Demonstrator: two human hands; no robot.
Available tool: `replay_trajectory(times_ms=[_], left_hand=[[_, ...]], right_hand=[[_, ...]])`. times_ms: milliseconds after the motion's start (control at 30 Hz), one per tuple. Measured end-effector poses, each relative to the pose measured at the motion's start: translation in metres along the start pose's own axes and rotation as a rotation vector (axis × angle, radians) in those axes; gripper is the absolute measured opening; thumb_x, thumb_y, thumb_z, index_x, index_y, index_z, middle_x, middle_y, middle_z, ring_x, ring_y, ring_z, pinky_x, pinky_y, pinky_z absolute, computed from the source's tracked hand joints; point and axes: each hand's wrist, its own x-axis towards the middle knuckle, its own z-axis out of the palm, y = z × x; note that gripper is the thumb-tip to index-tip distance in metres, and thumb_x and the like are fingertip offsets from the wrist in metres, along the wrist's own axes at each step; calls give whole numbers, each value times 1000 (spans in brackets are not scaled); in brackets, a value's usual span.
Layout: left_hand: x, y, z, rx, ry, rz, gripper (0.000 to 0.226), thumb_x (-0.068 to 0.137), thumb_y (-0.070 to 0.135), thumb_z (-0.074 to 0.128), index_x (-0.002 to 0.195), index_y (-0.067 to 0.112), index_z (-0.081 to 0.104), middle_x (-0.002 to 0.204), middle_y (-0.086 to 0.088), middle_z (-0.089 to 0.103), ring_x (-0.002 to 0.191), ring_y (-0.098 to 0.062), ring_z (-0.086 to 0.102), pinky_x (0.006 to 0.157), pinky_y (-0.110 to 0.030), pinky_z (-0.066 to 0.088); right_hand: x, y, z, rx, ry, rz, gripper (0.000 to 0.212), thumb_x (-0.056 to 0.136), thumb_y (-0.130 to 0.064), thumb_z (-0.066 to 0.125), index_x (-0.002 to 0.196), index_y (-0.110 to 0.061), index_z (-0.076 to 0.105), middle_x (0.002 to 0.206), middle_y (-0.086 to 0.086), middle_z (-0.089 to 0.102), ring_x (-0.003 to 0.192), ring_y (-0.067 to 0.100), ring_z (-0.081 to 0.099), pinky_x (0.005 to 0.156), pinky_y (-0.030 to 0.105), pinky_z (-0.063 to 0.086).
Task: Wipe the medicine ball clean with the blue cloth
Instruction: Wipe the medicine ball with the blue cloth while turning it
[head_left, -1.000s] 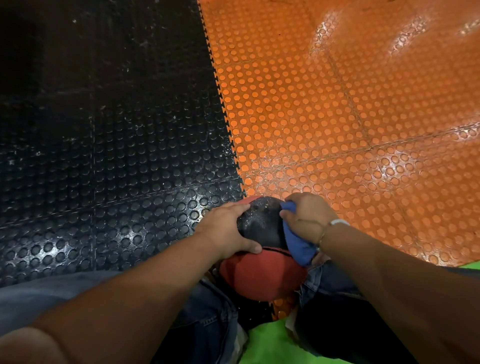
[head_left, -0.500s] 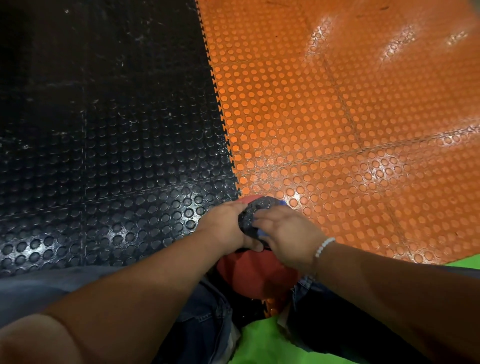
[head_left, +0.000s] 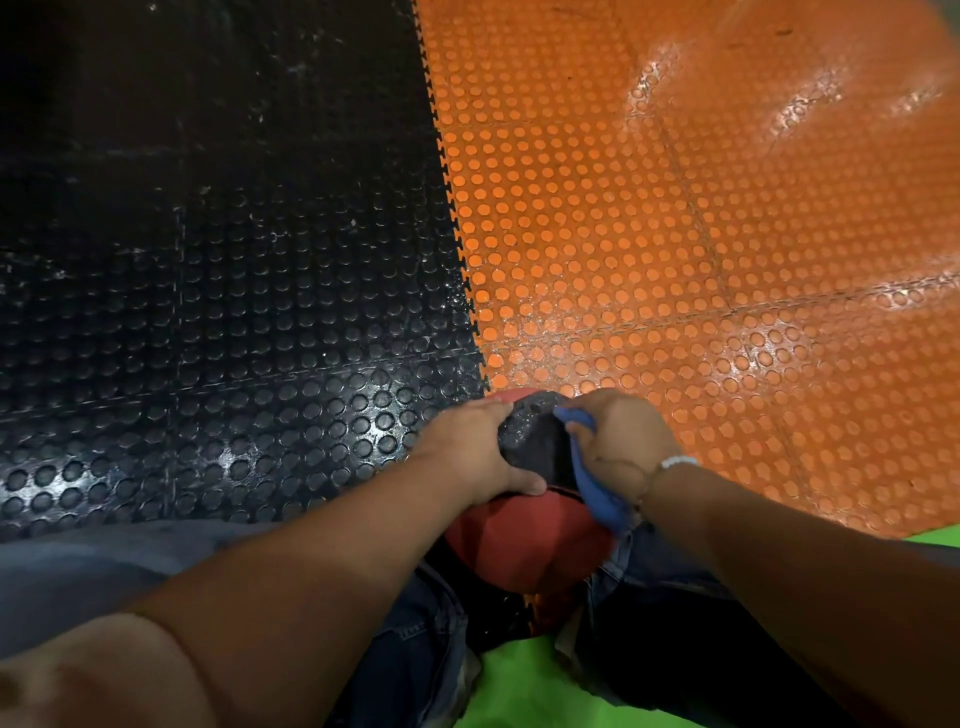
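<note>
medicine ball (head_left: 524, 545) under blue cloth (head_left: 597, 493)

This looks like a gym floor, laid with interlocking studded rubber tiles, black tiles (head_left: 234, 312) meeting orange tiles (head_left: 675, 234) along a toothed seam, with a green mat (head_left: 519, 670) and a medicine ball (head_left: 524, 545).

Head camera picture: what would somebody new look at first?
The floor grabs the eye first: shiny orange studded mats on the right meet black mats on the left. Low in the middle, a red and black ball sits between the person's legs. The left hand grips it, and the right hand holds a blue cloth against its right side.
</note>
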Motion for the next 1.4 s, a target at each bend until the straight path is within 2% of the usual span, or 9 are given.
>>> replay_trajectory(times_ms=[167, 333, 500, 667, 833, 1000, 1133, 1300, 1400], left_hand=[[-3, 1, -2, 26, 1, 30, 104, 64, 62, 76, 148, 24, 29, 154, 6, 27, 138, -18, 31, 110, -30, 27], [-5, 3, 0, 35, 4, 51, 104, 69, 66, 70, 151, 25, 21, 158, 9, 18, 142, -15, 22, 114, -31, 18], [1, -2, -1, 15, 12, 45, 102, 70, 64, 69, 151, 24, 22, 158, 9, 18, 142, -12, 22, 117, -30, 17], [1, 0, 6, -10, 11, 45, 104, 69, 67, 69, 151, 26, 19, 158, 13, 14, 144, -13, 17, 119, -34, 12], [4, -5, 7, -9, 10, 37, 106, 66, 68, 70, 151, 28, 20, 158, 13, 15, 143, -13, 19, 119, -38, 11], [3, -2, 14, 29, 0, 27, 101, 73, 74, 58, 152, 33, 10, 159, 17, 5, 145, -15, 13, 118, -48, 0], [5, -4, 14, 36, -17, 20, 100, 74, 73, 57, 152, 33, 8, 159, 19, 3, 145, -14, 13, 116, -50, -2], [7, -2, 12, 28, -29, 19, 102, 72, 71, 61, 152, 34, 10, 158, 19, 4, 145, -13, 14, 116, -51, -5], [6, -3, 12, 37, -23, 22, 102, 70, 70, 64, 151, 34, 13, 158, 19, 7, 145, -12, 15, 115, -50, -5]], right_hand=[[-10, -13, 9, -76, -8, -95, 26, 90, -26, 54, 114, -20, 63, 116, 2, 61, 106, 24, 56, 87, 28, 44], [2, 8, -1, -85, 24, 133, 22, 92, -28, 50, 102, -12, 62, 106, 10, 64, 94, 27, 58, 74, 27, 42], [-19, -19, 11, -39, -43, -189, 24, 88, -30, 52, 107, -19, 61, 109, 4, 60, 103, 24, 55, 87, 30, 44], [6, 0, 0, 0, 51, 159, 25, 90, -26, 53, 106, -9, 61, 106, 14, 65, 97, 31, 59, 70, 27, 39], [-6, -8, 8, -80, -38, -171, 24, 89, -25, 52, 104, -13, 66, 105, 9, 64, 95, 29, 60, 76, 30, 47], [7, 10, -2, -70, 31, 66, 23, 90, -24, 51, 96, -8, 65, 98, 14, 67, 90, 32, 60, 70, 30, 46], [-7, -5, 8, -62, -53, -165, 24, 87, -24, 52, 103, -15, 66, 105, 8, 64, 96, 28, 60, 78, 31, 48], [15, 15, -1, 12, 36, 140, 18, 88, -24, 55, 92, -9, 65, 97, 13, 68, 88, 30, 60, 71, 29, 46], [4, -1, 7, -62, -8, -62, 17, 87, -23, 51, 90, -11, 63, 95, 10, 65, 83, 27, 57, 67, 28, 42]])
